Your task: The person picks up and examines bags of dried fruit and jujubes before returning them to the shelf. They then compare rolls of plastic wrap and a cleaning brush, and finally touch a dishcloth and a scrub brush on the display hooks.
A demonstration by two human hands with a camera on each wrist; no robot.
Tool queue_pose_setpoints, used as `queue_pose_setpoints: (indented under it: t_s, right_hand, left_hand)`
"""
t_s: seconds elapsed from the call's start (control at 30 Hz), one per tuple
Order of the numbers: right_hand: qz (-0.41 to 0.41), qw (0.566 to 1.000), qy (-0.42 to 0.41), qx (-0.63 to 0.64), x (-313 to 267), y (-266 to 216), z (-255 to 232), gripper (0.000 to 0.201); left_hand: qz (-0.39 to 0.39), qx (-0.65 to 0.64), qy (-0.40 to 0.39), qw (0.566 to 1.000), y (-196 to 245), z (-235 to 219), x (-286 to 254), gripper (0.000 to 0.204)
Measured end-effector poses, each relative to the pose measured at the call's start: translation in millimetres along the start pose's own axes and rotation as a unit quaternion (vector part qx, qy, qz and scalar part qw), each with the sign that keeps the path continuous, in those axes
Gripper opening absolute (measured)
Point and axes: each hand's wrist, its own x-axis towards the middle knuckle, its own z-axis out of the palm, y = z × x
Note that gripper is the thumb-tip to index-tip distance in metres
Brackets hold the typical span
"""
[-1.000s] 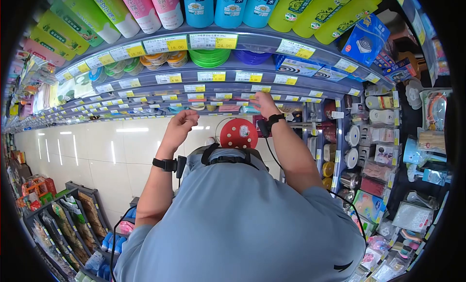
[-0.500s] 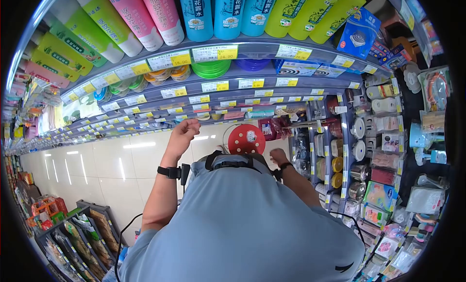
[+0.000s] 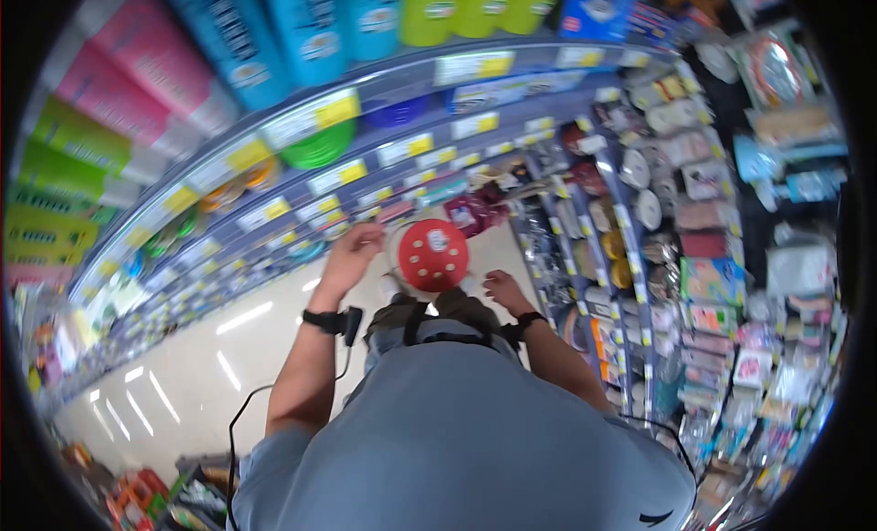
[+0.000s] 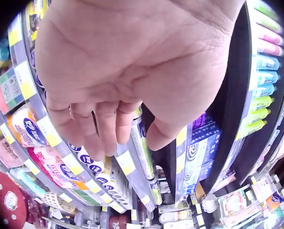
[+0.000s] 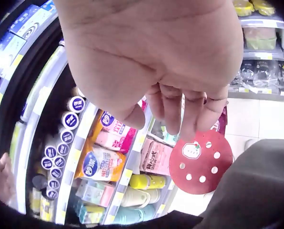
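In the head view my left hand (image 3: pixel 354 257) is raised with loosely bent fingers and holds nothing, in front of the shelf edges. My right hand (image 3: pixel 505 291) is lower, near my waist, its relaxed fingers also bare. Between the two is a red round top with pale dots (image 3: pixel 433 255), like a stool seat. The left wrist view shows the left palm (image 4: pixel 132 62), fingers hanging past shelves of packets and rolls. From the right wrist, the right palm (image 5: pixel 151 52) appears with fingertips overlapping the edge of the red dotted top (image 5: pixel 199 167).
Tall blue bottles (image 3: pixel 320 29) and pink bottles (image 3: pixel 151 61) line the upper shelf, with a green round item (image 3: pixel 320 146) below. To the right stand racks of hanging packets (image 3: pixel 703 280). Pale floor tiles (image 3: pixel 196 362) stretch to the left, where an orange item (image 3: pixel 137 499) sits low.
My right hand has come down from the shelf edge to near my waist. The head view has turned right, so the shelves slant. My left hand stays raised.
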Motion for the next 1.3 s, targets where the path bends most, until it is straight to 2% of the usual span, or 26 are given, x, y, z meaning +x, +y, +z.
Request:
queue_pose_setpoints:
  t_s: [0.03, 0.07, 0.1, 0.2, 0.3, 0.37, 0.4, 0.43, 0.47, 0.5, 0.53, 0.6, 0.67, 0.73, 0.83, 0.93, 0.97, 1.0, 1.03, 1.07, 1.1, 1.13, 1.17, 1.2, 1.27, 1.3]
  right_hand:
    - [-0.02, 1.0, -0.002, -0.016, -12, -11, -3, 0.037]
    - [0.007, 0.999, 0.004, -0.043, -15, -13, -7, 0.038]
    - [-0.034, 0.993, 0.025, -0.114, -6, 3, -13, 0.039]
    - [0.019, 0.994, 0.058, -0.089, -5, 2, -24, 0.038]
    - [0.007, 0.995, 0.071, -0.067, 2, 17, -28, 0.035]
    - [-0.141, 0.969, 0.069, -0.193, 38, 66, -31, 0.035]
    - [-0.102, 0.986, 0.05, -0.124, 18, 49, -31, 0.033]
    - [-0.188, 0.954, 0.074, -0.219, 24, 62, -29, 0.032]
    - [-0.146, 0.977, 0.046, -0.15, 20, 61, -28, 0.031]
    - [-0.152, 0.967, 0.079, -0.189, 19, 65, -26, 0.031]
    - [-0.209, 0.95, 0.075, -0.217, 12, 65, -32, 0.031]
    - [-0.153, 0.973, 0.071, -0.156, -24, 52, -47, 0.031]
    - [-0.158, 0.975, 0.074, -0.135, -46, 65, -67, 0.032]
    - [-0.175, 0.968, 0.116, -0.139, -55, 107, -85, 0.033]
    - [-0.166, 0.964, 0.163, -0.129, -90, 180, -122, 0.031]
    - [-0.116, 0.959, 0.226, -0.129, -110, 303, -151, 0.033]
    - [-0.154, 0.936, 0.221, -0.227, -123, 349, -165, 0.033]
    - [-0.063, 0.954, 0.237, -0.172, -145, 381, -175, 0.032]
    - [-0.122, 0.904, 0.229, -0.339, -151, 441, -180, 0.031]
    - [-0.099, 0.912, 0.253, -0.308, -171, 483, -185, 0.03]
    - [-0.048, 0.919, 0.246, -0.306, -183, 529, -188, 0.029]
    - [0.007, 0.925, 0.232, -0.302, -214, 549, -193, 0.03]
    - [0.175, 0.936, 0.302, 0.04, -235, 569, -191, 0.033]
    - [0.197, 0.928, 0.307, 0.08, -265, 583, -193, 0.033]
    - [0.201, 0.926, 0.317, 0.034, -307, 619, -186, 0.03]
    - [0.171, 0.936, 0.289, -0.107, -317, 644, -177, 0.028]
  left_hand:
    - [-0.006, -0.008, 0.009, 1.0, -5, 0, 3, 0.033]
    - [-0.003, -0.008, 0.014, 1.0, 5, 3, -3, 0.033]
    - [-0.027, -0.006, 0.038, 0.999, 11, 8, -9, 0.031]
    - [-0.054, 0.005, 0.055, 0.997, 9, 15, -34, 0.03]
    - [-0.07, -0.002, 0.069, 0.995, -6, 22, -61, 0.031]
    - [-0.08, 0.021, 0.082, 0.993, -12, 27, -78, 0.033]
    - [-0.087, 0.022, 0.097, 0.991, -7, 36, -86, 0.033]
    - [-0.083, 0.01, 0.113, 0.99, -9, 45, -93, 0.033]
    - [-0.081, 0.001, 0.126, 0.989, -11, 55, -98, 0.033]
    - [-0.084, -0.005, 0.134, 0.987, -14, 68, -101, 0.034]
    - [-0.079, -0.002, 0.137, 0.987, -20, 79, -104, 0.036]
    - [-0.088, 0.029, 0.105, 0.99, -25, 110, -107, 0.034]
    - [-0.098, 0.056, 0.068, 0.991, -27, 150, -109, 0.032]
    - [-0.089, 0.055, 0.039, 0.994, -27, 195, -112, 0.023]
    - [-0.097, 0.099, -0.028, 0.99, -28, 261, -114, 0.025]
    - [-0.109, 0.136, -0.076, 0.982, -46, 321, -108, 0.025]
    - [-0.105, 0.147, -0.101, 0.978, -51, 345, -105, 0.024]
    - [-0.102, 0.157, -0.122, 0.975, -57, 364, -102, 0.024]
    - [-0.077, 0.17, -0.178, 0.966, -82, 371, -85, 0.025]
    - [-0.085, 0.169, -0.186, 0.964, -64, 408, -96, 0.026]
    - [-0.072, 0.171, -0.217, 0.958, -74, 431, -86, 0.027]
    - [-0.062, 0.172, -0.243, 0.953, -85, 449, -80, 0.028]
    - [-0.055, 0.189, -0.27, 0.942, -69, 475, -87, 0.029]
    - [-0.049, 0.207, -0.296, 0.931, -49, 505, -93, 0.029]
    - [-0.023, 0.214, -0.316, 0.924, -50, 547, -87, 0.03]
    - [-0.001, 0.224, -0.343, 0.912, -51, 564, -85, 0.03]
